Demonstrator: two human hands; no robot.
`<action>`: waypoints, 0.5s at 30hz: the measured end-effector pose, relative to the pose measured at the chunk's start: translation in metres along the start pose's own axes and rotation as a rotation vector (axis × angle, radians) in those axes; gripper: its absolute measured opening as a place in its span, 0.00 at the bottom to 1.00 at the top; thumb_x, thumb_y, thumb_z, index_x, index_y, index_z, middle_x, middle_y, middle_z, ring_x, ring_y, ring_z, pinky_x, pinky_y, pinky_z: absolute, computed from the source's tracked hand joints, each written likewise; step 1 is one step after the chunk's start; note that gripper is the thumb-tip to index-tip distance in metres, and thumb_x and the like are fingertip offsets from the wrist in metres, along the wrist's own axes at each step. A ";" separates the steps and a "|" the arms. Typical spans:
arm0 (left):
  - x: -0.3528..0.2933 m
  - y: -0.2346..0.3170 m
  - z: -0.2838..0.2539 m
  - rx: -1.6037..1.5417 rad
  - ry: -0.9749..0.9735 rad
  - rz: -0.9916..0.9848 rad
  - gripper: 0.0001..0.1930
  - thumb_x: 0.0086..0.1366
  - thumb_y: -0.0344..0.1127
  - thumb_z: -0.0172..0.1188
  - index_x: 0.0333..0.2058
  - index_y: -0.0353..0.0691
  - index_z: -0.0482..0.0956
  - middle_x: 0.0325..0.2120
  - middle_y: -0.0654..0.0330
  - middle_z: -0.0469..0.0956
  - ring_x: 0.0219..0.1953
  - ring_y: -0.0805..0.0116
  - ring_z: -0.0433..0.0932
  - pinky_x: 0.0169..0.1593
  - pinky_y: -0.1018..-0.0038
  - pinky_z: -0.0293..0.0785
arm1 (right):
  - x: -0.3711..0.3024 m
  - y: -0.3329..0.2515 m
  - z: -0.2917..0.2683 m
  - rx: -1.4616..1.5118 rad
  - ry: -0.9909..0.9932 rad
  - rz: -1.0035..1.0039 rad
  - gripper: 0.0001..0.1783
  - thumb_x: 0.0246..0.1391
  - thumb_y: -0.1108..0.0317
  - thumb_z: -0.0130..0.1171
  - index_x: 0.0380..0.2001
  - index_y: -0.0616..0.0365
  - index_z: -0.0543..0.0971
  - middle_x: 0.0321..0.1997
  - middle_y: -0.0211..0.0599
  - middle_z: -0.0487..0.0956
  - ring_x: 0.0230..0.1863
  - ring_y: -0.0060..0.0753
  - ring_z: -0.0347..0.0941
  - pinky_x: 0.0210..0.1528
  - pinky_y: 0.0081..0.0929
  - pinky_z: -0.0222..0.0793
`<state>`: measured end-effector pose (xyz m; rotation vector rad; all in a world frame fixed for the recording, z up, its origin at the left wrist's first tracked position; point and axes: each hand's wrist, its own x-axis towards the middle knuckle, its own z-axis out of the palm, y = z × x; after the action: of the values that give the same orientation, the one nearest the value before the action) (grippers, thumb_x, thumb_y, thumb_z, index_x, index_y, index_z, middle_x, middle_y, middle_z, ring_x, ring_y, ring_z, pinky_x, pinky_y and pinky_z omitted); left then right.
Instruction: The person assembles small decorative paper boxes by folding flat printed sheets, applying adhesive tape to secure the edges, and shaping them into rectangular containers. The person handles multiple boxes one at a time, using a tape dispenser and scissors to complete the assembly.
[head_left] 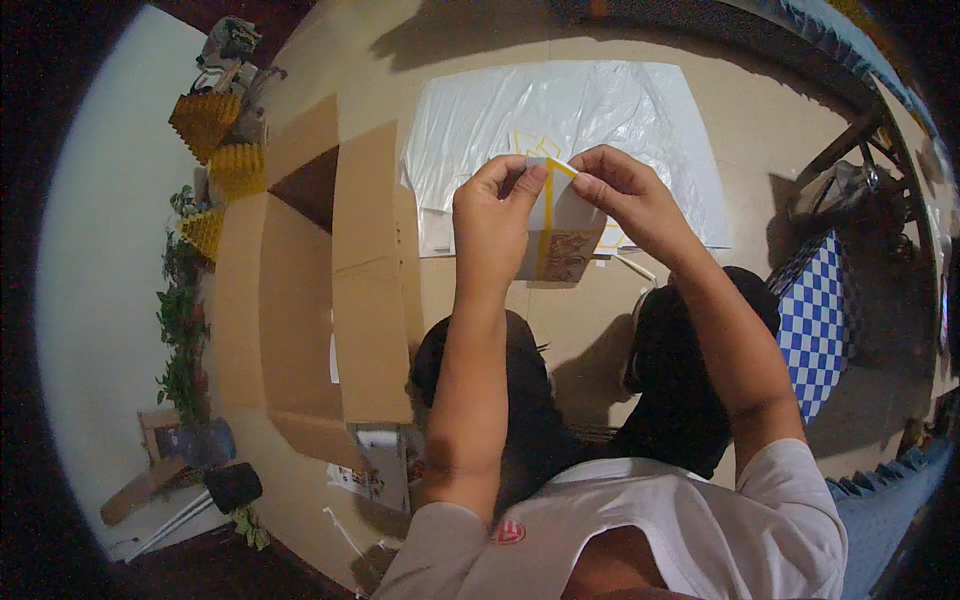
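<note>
Between my two hands, in the upper middle, is a small paper box or folded card point(575, 212). It is pale grey-white with a yellow stripe down it and a brown printed picture on its lower part. My left hand point(497, 205) pinches its top left edge between thumb and fingers. At its top right edge, my right hand point(622, 190) is closed in a similar pinch. Beyond the fingers, yellow-edged paper pieces point(533, 141) lie on a white sheet point(650, 115) with a wrinkled plastic surface. Whether the piece is fully folded cannot be made out.
A large open cardboard box point(375, 290) stands at left, papers point(385, 465) by its near end. Plants point(180, 330) and yellow slatted holders point(235, 170) line the wall. A blue-and-white checkered item point(815, 320) is at right. My knees are below the hands.
</note>
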<state>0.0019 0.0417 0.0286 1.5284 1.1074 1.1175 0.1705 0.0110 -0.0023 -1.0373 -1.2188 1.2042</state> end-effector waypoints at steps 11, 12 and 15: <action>0.001 -0.002 0.005 0.605 0.316 0.586 0.09 0.57 0.31 0.63 0.38 0.44 0.82 0.34 0.59 0.82 0.45 0.63 0.76 0.57 0.64 0.61 | 0.003 -0.003 -0.004 0.221 0.124 0.103 0.14 0.60 0.57 0.58 0.38 0.57 0.76 0.33 0.24 0.76 0.35 0.15 0.69 0.40 0.16 0.64; 0.000 -0.005 0.004 0.660 0.305 0.638 0.10 0.57 0.31 0.62 0.39 0.46 0.83 0.35 0.60 0.82 0.47 0.62 0.76 0.60 0.62 0.58 | 0.004 -0.002 -0.006 0.212 0.090 0.067 0.14 0.59 0.57 0.58 0.38 0.56 0.76 0.33 0.25 0.76 0.35 0.16 0.69 0.41 0.16 0.64; -0.004 -0.005 0.009 0.753 0.276 0.651 0.12 0.59 0.29 0.58 0.41 0.46 0.83 0.36 0.60 0.82 0.50 0.62 0.75 0.65 0.57 0.53 | 0.001 -0.004 -0.005 0.146 0.096 0.031 0.14 0.59 0.57 0.59 0.38 0.57 0.76 0.33 0.24 0.76 0.36 0.15 0.69 0.42 0.17 0.64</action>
<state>0.0091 0.0377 0.0219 2.5039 1.3463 1.4587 0.1757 0.0119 0.0013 -0.9967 -1.0279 1.2342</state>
